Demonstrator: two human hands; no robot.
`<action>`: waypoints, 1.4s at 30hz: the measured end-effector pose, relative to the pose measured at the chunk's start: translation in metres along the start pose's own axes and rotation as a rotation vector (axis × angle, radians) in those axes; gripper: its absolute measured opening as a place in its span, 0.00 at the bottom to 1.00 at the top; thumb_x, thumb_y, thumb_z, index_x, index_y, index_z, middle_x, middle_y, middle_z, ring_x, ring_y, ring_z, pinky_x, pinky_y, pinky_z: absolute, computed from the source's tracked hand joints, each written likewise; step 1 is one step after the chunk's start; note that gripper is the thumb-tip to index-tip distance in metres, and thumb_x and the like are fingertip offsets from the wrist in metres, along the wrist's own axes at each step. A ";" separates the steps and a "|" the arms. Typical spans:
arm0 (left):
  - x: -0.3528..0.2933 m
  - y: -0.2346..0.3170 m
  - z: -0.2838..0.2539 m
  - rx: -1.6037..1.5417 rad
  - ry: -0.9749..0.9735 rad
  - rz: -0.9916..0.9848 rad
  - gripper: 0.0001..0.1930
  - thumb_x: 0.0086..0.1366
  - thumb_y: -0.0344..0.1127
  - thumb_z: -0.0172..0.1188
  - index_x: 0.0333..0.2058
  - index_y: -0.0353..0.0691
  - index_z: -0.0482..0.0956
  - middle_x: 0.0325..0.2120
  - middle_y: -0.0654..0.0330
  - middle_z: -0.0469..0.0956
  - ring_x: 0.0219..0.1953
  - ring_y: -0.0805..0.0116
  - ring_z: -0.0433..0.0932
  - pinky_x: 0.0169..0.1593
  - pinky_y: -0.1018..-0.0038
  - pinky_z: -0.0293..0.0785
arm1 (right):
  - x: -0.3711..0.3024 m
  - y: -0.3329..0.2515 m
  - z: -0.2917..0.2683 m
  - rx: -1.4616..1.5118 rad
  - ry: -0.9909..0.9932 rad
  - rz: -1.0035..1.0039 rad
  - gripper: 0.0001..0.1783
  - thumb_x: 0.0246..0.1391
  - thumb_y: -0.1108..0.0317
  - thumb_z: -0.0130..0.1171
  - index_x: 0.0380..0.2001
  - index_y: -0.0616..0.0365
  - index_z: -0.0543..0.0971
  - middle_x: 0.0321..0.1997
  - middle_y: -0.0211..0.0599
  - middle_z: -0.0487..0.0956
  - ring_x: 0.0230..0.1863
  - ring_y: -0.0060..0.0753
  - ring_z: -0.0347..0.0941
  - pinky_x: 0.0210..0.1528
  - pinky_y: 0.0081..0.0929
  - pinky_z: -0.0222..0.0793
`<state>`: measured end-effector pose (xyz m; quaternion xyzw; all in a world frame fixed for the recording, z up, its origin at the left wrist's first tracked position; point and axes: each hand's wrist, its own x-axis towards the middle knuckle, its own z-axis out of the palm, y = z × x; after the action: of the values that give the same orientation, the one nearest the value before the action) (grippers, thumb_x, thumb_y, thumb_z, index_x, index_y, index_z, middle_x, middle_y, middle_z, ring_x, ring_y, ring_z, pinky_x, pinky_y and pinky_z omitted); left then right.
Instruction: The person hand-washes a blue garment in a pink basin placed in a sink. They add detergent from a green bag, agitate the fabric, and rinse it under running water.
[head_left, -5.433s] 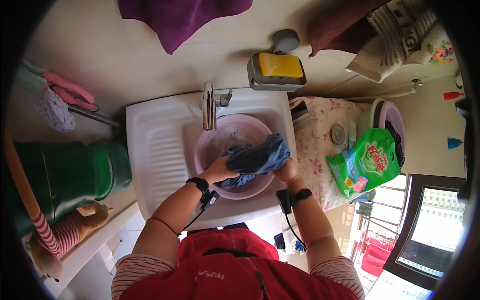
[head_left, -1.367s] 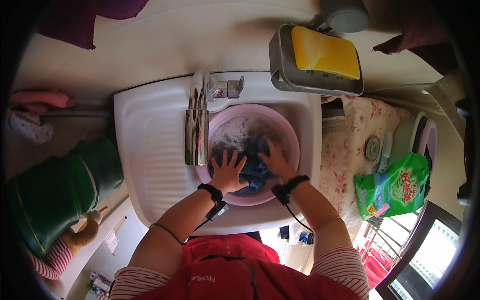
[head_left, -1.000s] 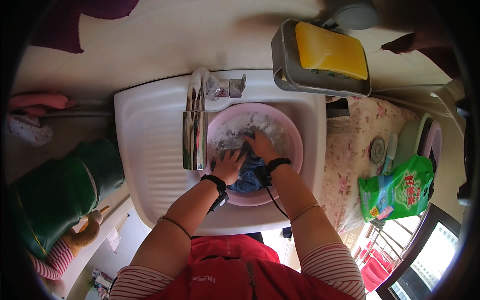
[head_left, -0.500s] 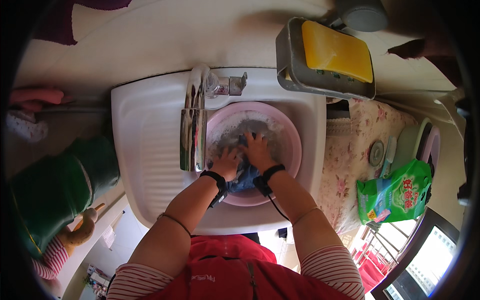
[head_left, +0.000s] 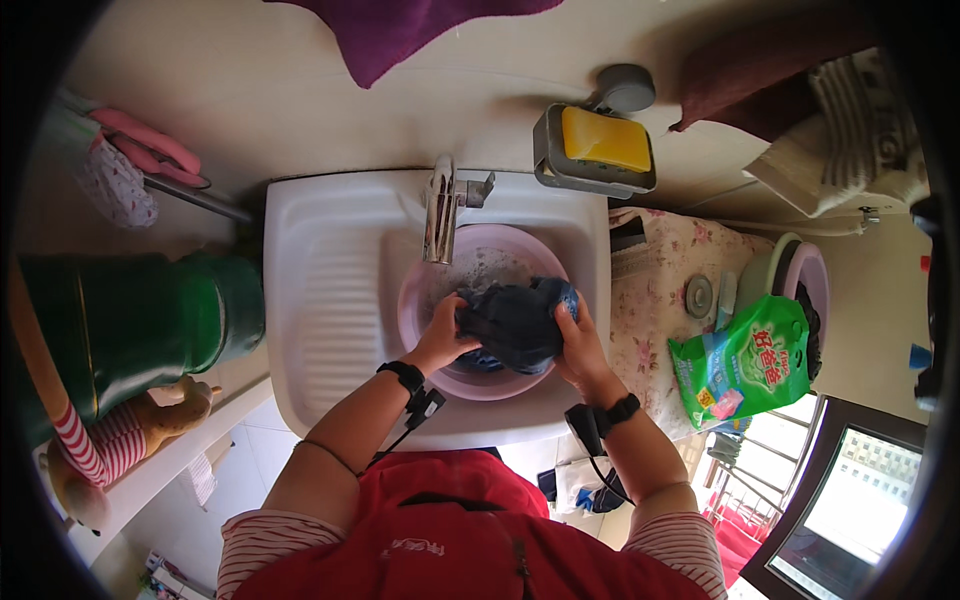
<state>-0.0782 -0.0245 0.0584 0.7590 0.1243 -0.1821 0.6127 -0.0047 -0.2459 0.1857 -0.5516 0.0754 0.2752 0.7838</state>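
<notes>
A bunched, wet dark blue garment (head_left: 512, 325) is held up over a pink basin (head_left: 412, 335); what kind of garment it is cannot be made out. My left hand (head_left: 443, 335) grips its left end, and my right hand (head_left: 583, 350) grips the right end, thumb on top. Part of the cloth hangs down into the basin. Foamy water (head_left: 480, 268) shows behind the cloth. The basin sits in a white sink (head_left: 335, 365), under a chrome tap (head_left: 440, 220) whose spout reaches over the basin's back left rim.
On the wall, a grey soap dish (head_left: 595, 180) holds a yellow soap bar (head_left: 605, 138). To the right, a green detergent bag (head_left: 745, 365) lies on a flowered cloth (head_left: 640, 330) beside a brush (head_left: 726, 300). A ribbed washboard (head_left: 335, 280) forms the sink's left side. Purple cloth (head_left: 400, 30) hangs above.
Both hands have come up out of the foamy water, lifting the dark blue garment with them, and now sit farther apart. The view has shifted, so the sink and tap look smaller.
</notes>
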 end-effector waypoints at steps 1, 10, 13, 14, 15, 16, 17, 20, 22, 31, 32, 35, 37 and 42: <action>0.004 0.006 0.000 -0.023 -0.067 0.136 0.43 0.45 0.27 0.75 0.59 0.39 0.61 0.57 0.49 0.62 0.53 0.59 0.72 0.49 0.65 0.74 | -0.011 -0.012 0.010 0.010 0.012 0.009 0.26 0.64 0.57 0.52 0.61 0.55 0.62 0.59 0.40 0.69 0.57 0.36 0.69 0.62 0.36 0.65; 0.015 0.033 -0.005 0.386 -0.255 0.292 0.26 0.51 0.33 0.70 0.50 0.37 0.75 0.45 0.46 0.76 0.52 0.51 0.74 0.53 0.65 0.70 | -0.076 -0.054 0.000 0.273 0.072 -0.123 0.32 0.65 0.48 0.46 0.65 0.55 0.61 0.64 0.41 0.68 0.65 0.41 0.64 0.67 0.44 0.58; 0.017 0.028 -0.033 0.160 -0.252 0.151 0.17 0.52 0.30 0.67 0.42 0.35 0.79 0.39 0.47 0.78 0.45 0.53 0.78 0.47 0.65 0.72 | -0.078 -0.036 -0.044 0.227 0.256 -0.116 0.27 0.64 0.53 0.52 0.61 0.53 0.64 0.58 0.39 0.72 0.58 0.38 0.69 0.60 0.40 0.67; 0.016 0.026 -0.043 0.091 -0.199 0.166 0.13 0.53 0.29 0.66 0.39 0.34 0.80 0.32 0.49 0.80 0.38 0.56 0.80 0.43 0.66 0.73 | -0.077 -0.025 -0.059 0.174 0.328 -0.096 0.25 0.63 0.56 0.54 0.59 0.52 0.65 0.56 0.38 0.73 0.55 0.36 0.71 0.56 0.37 0.70; 0.017 0.025 -0.053 0.049 -0.178 0.110 0.11 0.55 0.28 0.64 0.38 0.33 0.80 0.29 0.52 0.80 0.34 0.60 0.79 0.42 0.68 0.72 | -0.077 -0.012 -0.072 0.149 0.435 -0.056 0.23 0.62 0.58 0.56 0.57 0.51 0.66 0.53 0.37 0.73 0.52 0.34 0.73 0.52 0.35 0.73; 0.020 0.026 -0.066 0.031 -0.210 0.119 0.11 0.57 0.28 0.62 0.40 0.33 0.79 0.30 0.58 0.79 0.34 0.69 0.76 0.40 0.72 0.72 | -0.074 0.002 -0.082 0.022 0.493 0.015 0.24 0.60 0.60 0.59 0.56 0.52 0.66 0.51 0.38 0.74 0.50 0.34 0.73 0.49 0.32 0.73; 0.023 0.028 -0.079 0.029 -0.257 0.075 0.11 0.60 0.27 0.61 0.42 0.33 0.78 0.30 0.64 0.77 0.33 0.77 0.74 0.38 0.76 0.71 | -0.072 0.014 -0.089 -0.121 0.459 0.063 0.25 0.58 0.61 0.62 0.55 0.52 0.66 0.50 0.39 0.74 0.48 0.33 0.74 0.46 0.29 0.74; 0.026 0.044 -0.104 -0.055 -0.325 0.058 0.10 0.61 0.29 0.60 0.41 0.32 0.78 0.29 0.68 0.76 0.30 0.81 0.71 0.32 0.79 0.68 | -0.056 0.042 -0.081 -0.979 0.424 0.156 0.39 0.42 0.63 0.73 0.57 0.53 0.65 0.53 0.45 0.72 0.50 0.44 0.72 0.51 0.38 0.70; 0.023 0.057 -0.110 0.004 -0.352 0.089 0.10 0.61 0.29 0.61 0.41 0.33 0.78 0.29 0.67 0.77 0.30 0.81 0.71 0.32 0.79 0.68 | -0.044 0.052 -0.052 -1.442 0.330 -0.210 0.51 0.34 0.68 0.76 0.63 0.53 0.61 0.60 0.52 0.66 0.63 0.55 0.61 0.63 0.46 0.60; 0.019 0.028 -0.089 -0.028 0.163 0.417 0.11 0.59 0.32 0.64 0.38 0.32 0.78 0.28 0.54 0.79 0.35 0.66 0.79 0.43 0.71 0.73 | 0.059 0.072 0.061 -1.018 -0.230 0.023 0.42 0.35 0.66 0.76 0.56 0.61 0.68 0.52 0.54 0.75 0.57 0.52 0.69 0.58 0.40 0.63; 0.016 0.018 -0.092 -0.011 0.230 0.231 0.10 0.63 0.34 0.60 0.38 0.33 0.77 0.31 0.56 0.79 0.36 0.68 0.78 0.42 0.72 0.73 | 0.056 0.073 0.058 -0.922 -0.151 0.092 0.40 0.37 0.66 0.75 0.55 0.61 0.69 0.49 0.53 0.77 0.54 0.51 0.72 0.55 0.38 0.66; -0.001 -0.003 -0.085 -0.317 -0.106 -0.597 0.30 0.67 0.63 0.49 0.39 0.36 0.76 0.37 0.56 0.79 0.40 0.65 0.77 0.43 0.68 0.74 | 0.034 0.080 0.048 -0.880 -0.086 -0.049 0.37 0.43 0.66 0.72 0.56 0.60 0.68 0.46 0.52 0.78 0.49 0.48 0.76 0.51 0.32 0.69; -0.013 -0.007 -0.066 -0.659 -0.219 -0.719 0.37 0.61 0.68 0.53 0.50 0.36 0.73 0.45 0.55 0.77 0.48 0.64 0.75 0.50 0.61 0.71 | 0.014 0.092 0.046 -0.942 -0.184 0.010 0.36 0.46 0.65 0.70 0.57 0.60 0.67 0.52 0.52 0.75 0.50 0.44 0.75 0.53 0.32 0.68; -0.016 0.005 -0.041 -0.623 -0.284 -0.242 0.27 0.53 0.27 0.65 0.52 0.37 0.69 0.40 0.62 0.75 0.45 0.70 0.73 0.51 0.71 0.69 | -0.005 0.107 0.041 -0.738 -0.413 0.371 0.39 0.56 0.61 0.64 0.66 0.54 0.57 0.58 0.53 0.69 0.54 0.44 0.72 0.56 0.37 0.69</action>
<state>-0.0850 0.0146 0.0773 0.4827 0.1765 -0.3102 0.7998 -0.0721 -0.1848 0.1151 -0.7046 -0.0878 0.5233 0.4712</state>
